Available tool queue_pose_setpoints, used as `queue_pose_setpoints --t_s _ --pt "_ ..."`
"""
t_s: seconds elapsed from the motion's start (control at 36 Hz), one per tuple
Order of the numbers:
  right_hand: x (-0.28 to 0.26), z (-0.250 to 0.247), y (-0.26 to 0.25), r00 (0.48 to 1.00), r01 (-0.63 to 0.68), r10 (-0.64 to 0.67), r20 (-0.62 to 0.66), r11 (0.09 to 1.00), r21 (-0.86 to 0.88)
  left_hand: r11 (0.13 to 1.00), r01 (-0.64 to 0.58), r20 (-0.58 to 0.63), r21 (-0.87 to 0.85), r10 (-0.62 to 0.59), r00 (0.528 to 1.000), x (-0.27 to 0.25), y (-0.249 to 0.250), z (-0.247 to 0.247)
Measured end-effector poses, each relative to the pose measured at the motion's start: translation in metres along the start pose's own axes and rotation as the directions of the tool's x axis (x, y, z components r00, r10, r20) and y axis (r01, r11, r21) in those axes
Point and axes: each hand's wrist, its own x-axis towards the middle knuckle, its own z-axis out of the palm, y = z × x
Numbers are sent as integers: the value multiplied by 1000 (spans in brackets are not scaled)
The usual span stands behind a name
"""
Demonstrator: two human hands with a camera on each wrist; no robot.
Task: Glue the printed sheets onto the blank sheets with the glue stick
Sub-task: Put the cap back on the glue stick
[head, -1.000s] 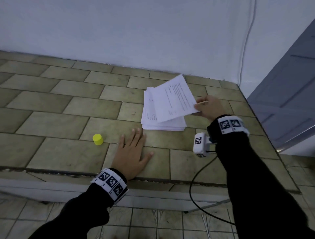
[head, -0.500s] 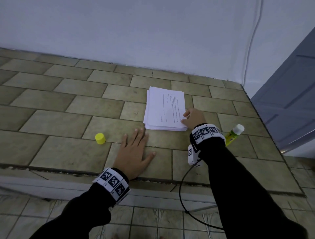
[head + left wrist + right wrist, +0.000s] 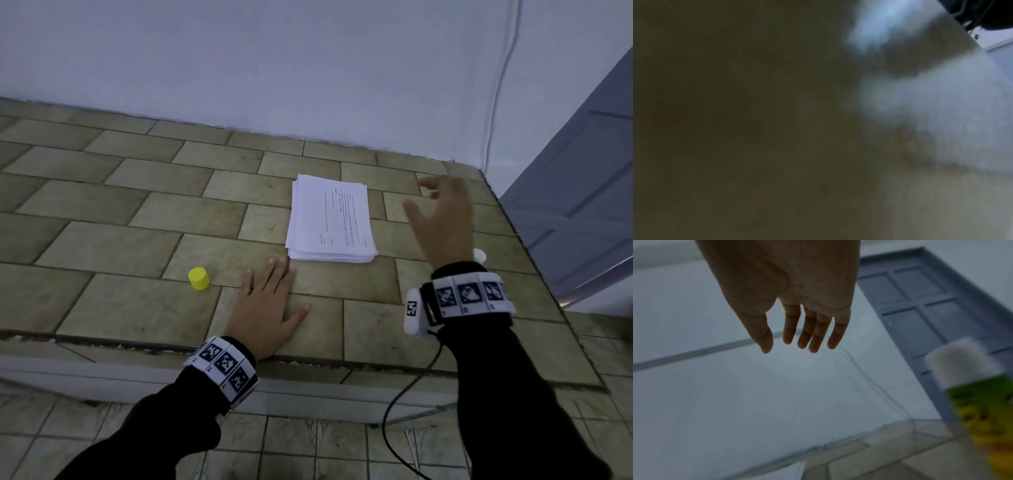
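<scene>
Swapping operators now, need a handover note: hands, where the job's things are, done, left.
Left hand: flat on the tiled counter, holds nothing.
Right hand: raised right of the paper stack, open, holds nothing.
Stack lies squared, printed sheet on top.
Glue stick: uncapped, lying by the right wrist.
Yellow cap: left of the left hand.
Done: cannot tell how many sheets are glued.
Left: probably take the glue stick.

Head view high above tiled counter (image 3: 102,240); left wrist view pressed against it; right wrist view wallward.
</scene>
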Motion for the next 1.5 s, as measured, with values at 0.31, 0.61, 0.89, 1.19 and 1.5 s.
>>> queue_pose_setpoints --t_s 0.31,0.61,0.89,1.19,1.5 --pt "-40 -46 64 867 -496 489 91 863 89 999 21 31 29 -22 999 0 2 -2" --pt "-56 -34 91 756 -563 600 260 800 -210 999 40 69 36 -42 997 1 3 -4" --pt "-49 -32 52 855 -342 365 368 931 -130 977 128 172 -171 -99 980 11 6 -36" --pt "-67 1 -32 828 -82 4 561 990 114 674 82 56 -734 -60 997 21 43 -84" --pt "-87 25 -54 827 -73 -57 559 975 208 344 121 64 -931 -173 983 29 45 -76"
